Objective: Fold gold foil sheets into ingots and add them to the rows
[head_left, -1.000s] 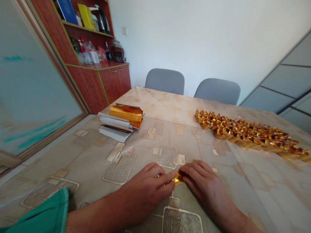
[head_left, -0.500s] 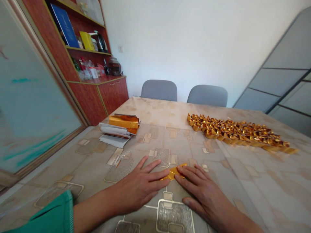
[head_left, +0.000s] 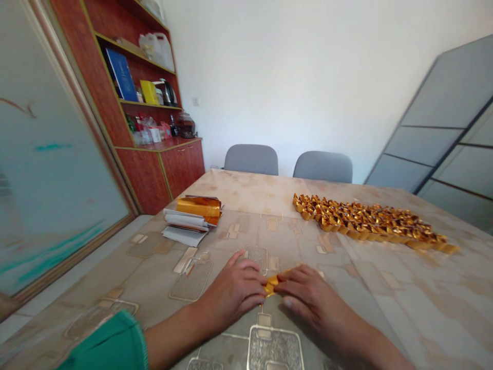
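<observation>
At bottom center of the frame, gold paper [head_left: 271,284] lies on the tablecloth [head_left: 385,308] between both hands, right of the left hand [head_left: 241,288], left of the right hand [head_left: 314,298]. Long axis looks roughly left-right, ends hidden under fingers. Neither hand nearer: both touch it. Left: near fingers on its left end, one far finger sticking out. Right: fingers together over the right end, thumb apart, lower. Can't tell if either grips. Mid left: stack of gold and white sheets [head_left: 192,220]. Mid right: folded gold pieces [head_left: 370,221], packed close. Beyond, two gray chairs [head_left: 251,160]. Upper left: red cabinet [head_left: 142,174], shelves holding white jugs [head_left: 164,51], yellow box [head_left: 149,92], kettle [head_left: 168,94]; jar [head_left: 186,126] on counter, contents dark, unclear.
</observation>
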Available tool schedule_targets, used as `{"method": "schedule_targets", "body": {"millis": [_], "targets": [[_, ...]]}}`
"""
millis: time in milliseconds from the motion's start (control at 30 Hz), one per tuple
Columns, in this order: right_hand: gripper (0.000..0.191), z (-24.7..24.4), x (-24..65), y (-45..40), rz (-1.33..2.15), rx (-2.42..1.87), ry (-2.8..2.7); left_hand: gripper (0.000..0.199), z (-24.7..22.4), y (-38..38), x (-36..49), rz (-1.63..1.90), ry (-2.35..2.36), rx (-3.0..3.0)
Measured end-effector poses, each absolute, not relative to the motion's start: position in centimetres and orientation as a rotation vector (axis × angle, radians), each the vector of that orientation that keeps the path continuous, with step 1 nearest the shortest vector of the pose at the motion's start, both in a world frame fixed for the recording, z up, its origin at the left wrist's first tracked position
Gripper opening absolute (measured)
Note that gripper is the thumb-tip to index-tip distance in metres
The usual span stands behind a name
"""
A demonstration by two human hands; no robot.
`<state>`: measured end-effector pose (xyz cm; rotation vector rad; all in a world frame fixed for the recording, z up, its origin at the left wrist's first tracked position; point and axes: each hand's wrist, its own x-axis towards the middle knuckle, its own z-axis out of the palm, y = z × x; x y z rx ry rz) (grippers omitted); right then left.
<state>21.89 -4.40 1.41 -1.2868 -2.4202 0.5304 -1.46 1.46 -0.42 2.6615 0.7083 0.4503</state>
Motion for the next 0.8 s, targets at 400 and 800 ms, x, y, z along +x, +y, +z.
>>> {"method": "schedule_targets", "body": {"millis": [400, 800], "targets": [[0.017, -1.3, 21.2, -1.0, 0.511, -1.338, -2.180, 0.018, -1.0, 1.5, 0.0, 0.615, 1.057, 2.501], [0.013, -0.5, 20.5, -2.1, 0.459, -1.256, -2.044, 0.019, -0.7, 1.4, -0.1, 0.719, 1.014, 2.357]]}}
